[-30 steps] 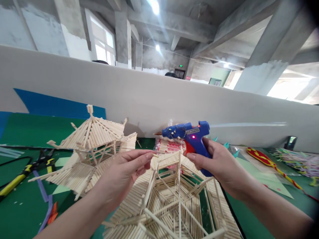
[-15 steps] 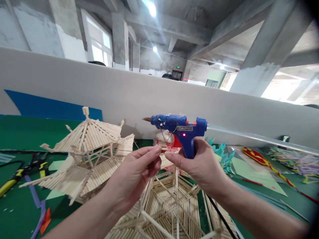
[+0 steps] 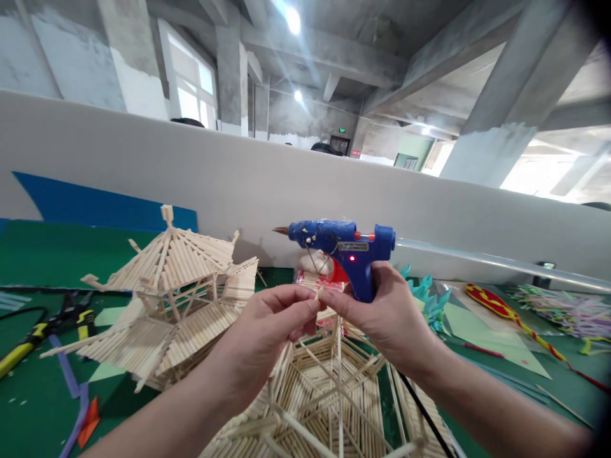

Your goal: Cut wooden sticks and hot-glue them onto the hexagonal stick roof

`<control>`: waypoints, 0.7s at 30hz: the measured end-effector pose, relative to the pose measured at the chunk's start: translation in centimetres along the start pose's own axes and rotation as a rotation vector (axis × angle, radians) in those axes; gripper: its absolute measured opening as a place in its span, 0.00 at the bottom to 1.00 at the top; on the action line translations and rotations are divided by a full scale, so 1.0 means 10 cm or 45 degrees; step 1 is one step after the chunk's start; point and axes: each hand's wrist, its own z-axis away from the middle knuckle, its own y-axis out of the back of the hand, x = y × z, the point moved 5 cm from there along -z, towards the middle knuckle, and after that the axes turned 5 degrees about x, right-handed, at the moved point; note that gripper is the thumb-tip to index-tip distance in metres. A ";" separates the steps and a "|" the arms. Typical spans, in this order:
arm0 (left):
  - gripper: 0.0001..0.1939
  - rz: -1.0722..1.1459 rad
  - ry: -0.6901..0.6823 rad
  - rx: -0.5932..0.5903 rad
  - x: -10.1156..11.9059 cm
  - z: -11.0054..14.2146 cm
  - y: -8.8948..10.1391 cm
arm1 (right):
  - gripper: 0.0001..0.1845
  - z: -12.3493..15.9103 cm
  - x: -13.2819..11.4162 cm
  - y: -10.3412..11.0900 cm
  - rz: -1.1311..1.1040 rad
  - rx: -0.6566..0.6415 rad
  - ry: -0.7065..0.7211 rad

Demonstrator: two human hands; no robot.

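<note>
My right hand (image 3: 389, 318) is wrapped round the handle of a blue hot glue gun (image 3: 329, 235), its nozzle pointing left and a red light glowing on its side. A long clear glue stick (image 3: 477, 256) runs out of its back. Between the fingertips of my left hand (image 3: 267, 327) is a small pale piece of wooden stick (image 3: 319, 293). My right thumb meets it from the other side. Under both hands lies an open framework of wooden sticks (image 3: 329, 394). At the left stands a pavilion model (image 3: 167, 267) built of such sticks, with a pointed roof.
Pliers with yellow-black handles (image 3: 21, 348) and purple strips (image 3: 71, 381) lie at the left on the green table (image 3: 28, 413). Turquoise paper pieces (image 3: 429, 296), a red-yellow ornament (image 3: 491, 302) and a colourful strip pile (image 3: 563, 312) are at the right. Behind runs a white partition (image 3: 267, 184).
My left hand has moved slightly right, so its fingertips now meet my right thumb at the small stick piece. The glue gun has hardly moved.
</note>
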 end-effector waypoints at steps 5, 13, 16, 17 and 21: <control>0.05 -0.198 -0.075 -0.096 0.07 0.00 -0.03 | 0.13 0.00 0.01 0.00 -0.022 -0.041 -0.023; 0.05 -0.268 0.004 -0.007 0.10 0.01 -0.04 | 0.10 0.03 0.01 -0.08 -0.088 -0.116 -0.056; 0.05 -0.237 0.007 0.010 0.08 0.01 -0.03 | 0.09 0.03 0.00 -0.08 -0.047 -0.106 -0.054; 0.05 -0.234 0.004 0.012 0.08 0.00 -0.02 | 0.09 0.03 0.00 -0.07 -0.036 -0.107 -0.061; 0.04 -0.234 -0.016 0.014 0.07 -0.01 -0.02 | 0.09 0.01 0.00 -0.06 -0.019 -0.097 -0.065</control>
